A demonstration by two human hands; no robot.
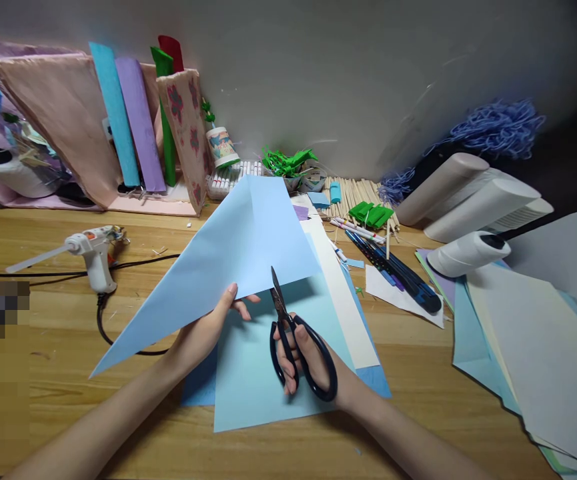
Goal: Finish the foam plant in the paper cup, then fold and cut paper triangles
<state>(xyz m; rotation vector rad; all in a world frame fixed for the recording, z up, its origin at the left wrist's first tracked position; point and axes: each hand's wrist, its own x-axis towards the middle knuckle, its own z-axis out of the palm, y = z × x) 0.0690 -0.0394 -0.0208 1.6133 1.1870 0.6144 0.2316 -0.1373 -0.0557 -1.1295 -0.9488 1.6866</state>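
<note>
A folded sheet of light blue paper (223,240) is held up over the table, its long point reaching down to the left. My left hand (223,313) grips its lower edge, thumb on top and fingers beneath. In my right hand (303,357) is a pair of black-handled scissors (279,303), blades pointing up and partly apart. One blade overlaps the front of the paper's lower edge; the other is below or behind it. Under both hands lie a pale aqua sheet (268,393), a darker blue sheet (201,387) and a white strip (351,307).
A glue gun (95,257) with its black cord stands on the left. Pens and a black cutter (418,290) lie to the right. Stacked paper (528,347) and a white thread cone (468,257) occupy the right edge. Rolls, sticks and a pink box (53,120) line the wall.
</note>
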